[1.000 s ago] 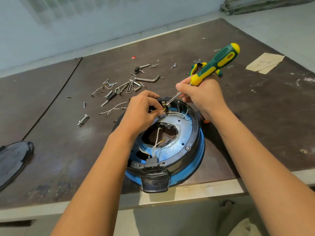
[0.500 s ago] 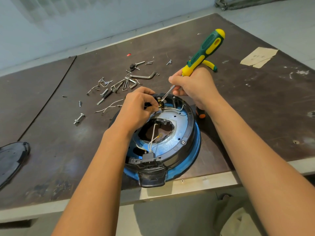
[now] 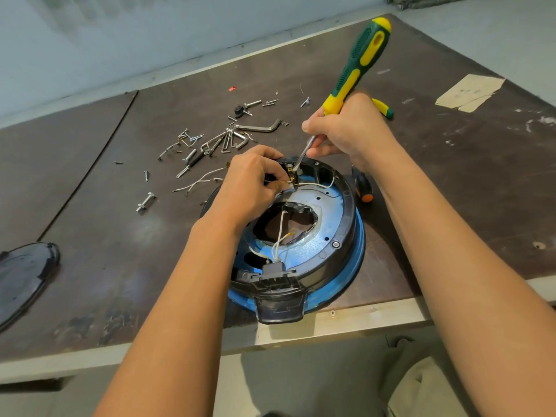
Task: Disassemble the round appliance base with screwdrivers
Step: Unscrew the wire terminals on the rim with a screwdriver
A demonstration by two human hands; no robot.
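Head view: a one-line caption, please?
Right hand holds a green-and-yellow screwdriver tip-down on a brass terminal in the round base; left hand pinches the terminal.

Glossy black plastic round appliance base (image 3: 340,224) with a matt blue metal inner plate, rubbery green-and-yellow screwdriver (image 3: 356,67) handle with a shiny steel shaft, bright metal screws (image 3: 146,202) left of centre, scuffed matt brown table (image 3: 120,266), creased tan paper (image 3: 469,92) upper right

1. A single wide-angle camera, worn on the person's head, looks forward and steeply down across the bench (image 3: 105,236).
2. It sits close above the round appliance base (image 3: 326,236), which lies just below frame centre.
3. Beyond the base the wall (image 3: 120,40) shows; nearer than the base, past the bench edge, the floor (image 3: 301,380).
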